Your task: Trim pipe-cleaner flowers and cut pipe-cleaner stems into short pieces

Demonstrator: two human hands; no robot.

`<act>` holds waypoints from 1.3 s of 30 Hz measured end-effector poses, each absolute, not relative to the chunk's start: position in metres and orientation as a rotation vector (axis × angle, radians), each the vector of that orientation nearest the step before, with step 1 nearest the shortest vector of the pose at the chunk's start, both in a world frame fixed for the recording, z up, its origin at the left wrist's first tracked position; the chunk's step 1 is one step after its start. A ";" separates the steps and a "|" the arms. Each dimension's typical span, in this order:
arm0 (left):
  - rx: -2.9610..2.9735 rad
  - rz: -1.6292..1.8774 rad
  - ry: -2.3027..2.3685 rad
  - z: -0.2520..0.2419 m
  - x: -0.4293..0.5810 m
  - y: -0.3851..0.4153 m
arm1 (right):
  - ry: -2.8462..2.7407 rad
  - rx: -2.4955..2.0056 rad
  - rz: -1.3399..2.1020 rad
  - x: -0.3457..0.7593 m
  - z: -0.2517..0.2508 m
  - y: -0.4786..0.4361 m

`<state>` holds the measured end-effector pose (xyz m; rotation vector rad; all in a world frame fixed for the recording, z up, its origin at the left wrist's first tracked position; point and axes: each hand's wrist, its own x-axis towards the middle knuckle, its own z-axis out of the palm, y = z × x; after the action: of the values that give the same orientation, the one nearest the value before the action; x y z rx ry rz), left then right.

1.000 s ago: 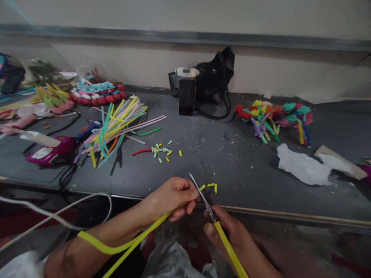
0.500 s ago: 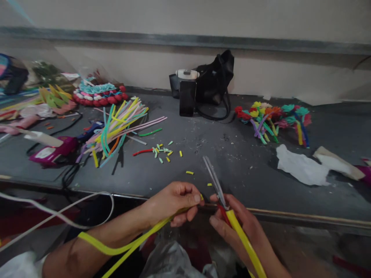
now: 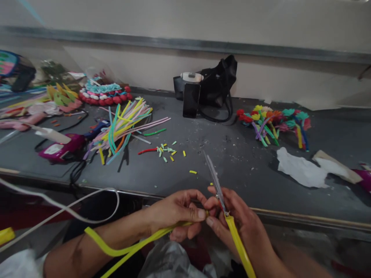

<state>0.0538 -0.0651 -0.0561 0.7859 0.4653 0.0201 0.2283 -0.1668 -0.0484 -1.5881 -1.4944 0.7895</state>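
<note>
Between the thumb and fingers of my left hand (image 3: 185, 214) are yellow pipe cleaners (image 3: 136, 244), whose long ends trail down to the left over my forearm. Their short tip pokes out beside my left thumb. My right hand (image 3: 237, 220) is closed around scissors (image 3: 216, 181) with yellow handles, blades up and pressed together. Its thumb and index fingertip meet the tip of the pipe cleaners, so both hands nearly touch at the table's front edge. Just beyond lie short yellow cut pieces (image 3: 193, 172) and a small pile of pale green and yellow bits (image 3: 165, 150).
A bundle of coloured pipe cleaners (image 3: 124, 127) lies left of centre, beside a purple glue gun (image 3: 62, 148). At the back stand a phone (image 3: 191, 101) and a black bag (image 3: 217, 85). Pipe-cleaner flowers (image 3: 272, 117) and white paper (image 3: 300, 170) lie right. A white cable (image 3: 87, 218) loops at left.
My hands have come together: the right fingers now reach the pipe cleaners' tip by the left thumb. The scissors stay in my right hand. The whole view has shifted slightly.
</note>
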 end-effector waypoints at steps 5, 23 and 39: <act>0.804 -0.037 0.484 -0.053 0.047 -0.064 | -1.598 -1.510 0.809 0.225 -0.050 -0.166; 1.090 -0.054 0.662 -0.035 0.049 -0.061 | -1.029 -1.582 1.114 0.226 -0.045 -0.158; 0.959 0.373 0.796 -0.041 0.060 -0.053 | -1.325 -1.489 1.136 0.218 -0.081 -0.184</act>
<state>0.0602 -0.0526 -0.0412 0.9591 0.7955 0.3735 0.2179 -0.1839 -0.0806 -1.4892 -1.3251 1.1358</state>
